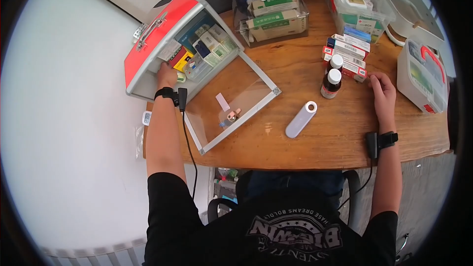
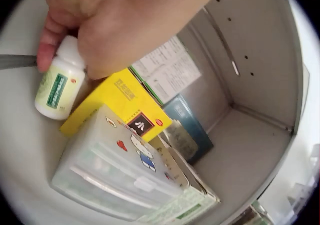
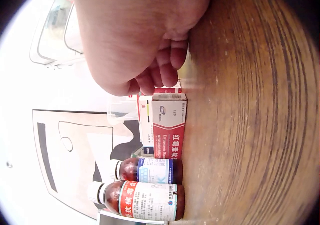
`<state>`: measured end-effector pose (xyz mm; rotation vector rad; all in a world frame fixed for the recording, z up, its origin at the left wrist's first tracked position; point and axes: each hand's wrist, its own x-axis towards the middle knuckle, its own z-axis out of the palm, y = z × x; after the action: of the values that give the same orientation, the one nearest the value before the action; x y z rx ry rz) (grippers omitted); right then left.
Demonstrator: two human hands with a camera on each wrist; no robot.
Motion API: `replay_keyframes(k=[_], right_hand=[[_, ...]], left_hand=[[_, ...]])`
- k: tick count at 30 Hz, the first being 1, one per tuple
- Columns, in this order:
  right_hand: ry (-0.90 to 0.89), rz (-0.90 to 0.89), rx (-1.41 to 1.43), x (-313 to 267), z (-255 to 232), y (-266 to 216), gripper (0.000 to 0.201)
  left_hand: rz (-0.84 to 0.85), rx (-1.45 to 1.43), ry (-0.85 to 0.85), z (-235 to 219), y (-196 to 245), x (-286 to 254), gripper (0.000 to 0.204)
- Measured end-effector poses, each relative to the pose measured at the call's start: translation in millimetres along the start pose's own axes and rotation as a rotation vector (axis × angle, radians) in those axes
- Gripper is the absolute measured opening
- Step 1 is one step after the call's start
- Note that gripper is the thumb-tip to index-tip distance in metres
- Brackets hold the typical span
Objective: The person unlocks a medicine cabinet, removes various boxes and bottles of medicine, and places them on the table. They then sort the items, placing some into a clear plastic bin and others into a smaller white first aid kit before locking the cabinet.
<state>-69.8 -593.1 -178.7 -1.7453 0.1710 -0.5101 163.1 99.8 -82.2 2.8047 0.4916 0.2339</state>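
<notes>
My left hand (image 1: 166, 75) reaches inside a red and silver medicine case (image 1: 134, 61) that lies with its clear door open. In the left wrist view its fingers hold a small white pill bottle (image 2: 59, 92) with a green label by the cap. A yellow box (image 2: 115, 95), a translucent plastic box (image 2: 100, 165) with cartoon stickers and other medicine boxes stand beside it. My right hand (image 1: 384, 96) rests on the table, fingers loosely curled and holding nothing. Nearest it are red and white medicine boxes (image 1: 352, 71) and two brown bottles (image 1: 331, 90) with white caps.
The case's clear door (image 1: 268, 83) lies over the table, with a pink strip (image 1: 222, 102) in its area. A pale cylinder (image 1: 301, 119) lies mid-table. Behind stand a clear bin (image 1: 304, 28) of boxes and a fuller tub (image 1: 387, 17). A white box with red handle (image 1: 419, 81) stands right.
</notes>
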Motion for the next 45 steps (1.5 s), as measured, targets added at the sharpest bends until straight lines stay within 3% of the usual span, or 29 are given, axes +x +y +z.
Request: replay_keyframes(k=[1,2,4,5,7,11,13,15,17,19,21,23,25,27,29,32,37,39,41,42,43,45], right_hand=[[0.003,0.005,0.001,0.1,-0.7,2.0,0.021],[-0.003,0.003,-0.016,0.7,-2.0,4.1,0.021],[-0.011,0.002,-0.033,0.8,-2.7,5.4,0.021],[-0.004,0.005,-0.016,1.1,-1.5,4.8,0.021],[-0.009,0.005,0.001,2.0,1.2,1.8,0.021],[-0.004,0.022,-0.017,1.9,3.6,-0.7,0.021],[-0.003,0.005,-0.045,0.2,0.5,-3.9,0.021],[0.027,-0.022,-0.038,-1.3,2.9,-8.2,0.021],[0.047,0.011,-0.022,-2.9,5.7,-14.0,0.02],[0.062,0.014,-0.036,-3.2,6.9,-14.5,0.02],[0.04,0.025,-0.013,-1.9,7.1,-11.4,0.02],[0.031,0.018,-0.018,-1.1,6.9,-8.9,0.019],[0.048,0.028,0.031,-1.3,7.0,-10.4,0.019],[0.044,0.008,-0.016,-1.8,4.6,-11.4,0.019],[0.059,0.02,-0.014,-1.7,4.6,-9.9,0.019],[0.077,0.005,-0.036,-2.9,5.7,-14.7,0.02],[0.047,-0.018,-0.056,-0.6,0.1,-5.0,0.024],[0.044,0.001,-0.024,2.0,-2.9,2.7,0.023],[0.021,-0.007,-0.016,4.1,-6.1,8.1,0.022],[0.021,-0.001,0.003,6.6,-6.0,8.9,0.022],[0.011,-0.005,0.007,6.0,-6.4,9.9,0.021],[-0.005,-0.007,-0.023,4.7,-7.6,16.4,0.021]], left_hand=[[-0.025,-0.204,-0.026,2.1,-2.9,2.8,0.053],[-0.024,-0.202,-0.031,4.0,-7.4,4.8,0.053],[-0.213,-0.675,-0.166,-4.5,-1.3,-8.7,0.059],[-0.218,-0.674,-0.166,-2.8,1.0,-12.8,0.059],[-0.361,-0.937,-0.086,2.3,-5.0,-16.8,0.067],[-0.395,-1.16,-0.133,7.3,-14.6,-22.0,0.071],[-0.595,-1.092,0.05,4.2,-7.3,-31.3,0.06],[-0.231,-1.293,-0.035,11.0,-12.8,-48.0,0.058],[-0.075,-1.12,0.375,-8.0,66.6,-122.9,0.052],[0.206,-1.145,0.375,-19.9,125.7,-192.8,0.051],[0.563,-0.918,0.031,-33.7,170.6,-250.4,0.051],[0.813,-0.647,-0.285,-46.7,225.4,-292.3,0.054],[1.003,-0.503,-0.289,-28.1,265.7,-312.6,0.063],[1.044,-0.512,-0.173,2.4,308.6,-324.5,0.071],[0.984,-0.254,-0.123,9.0,345.9,-335.4,0.065],[0.895,-0.105,-0.212,39.5,374.8,-331.0,0.049],[0.922,-0.144,-0.092,55.9,362.5,-315.9,0.021],[0.948,-0.21,-0.06,40.7,337.0,-310.5,0.023],[0.927,-0.277,-0.055,0.0,297.0,-308.1,0.025],[0.939,-0.16,-0.008,-21.0,274.2,-303.5,0.021],[0.854,-0.235,0.009,-42.2,251.9,-297.8,0.021],[0.714,-0.116,0.043,-87.4,215.8,-279.0,0.027]])
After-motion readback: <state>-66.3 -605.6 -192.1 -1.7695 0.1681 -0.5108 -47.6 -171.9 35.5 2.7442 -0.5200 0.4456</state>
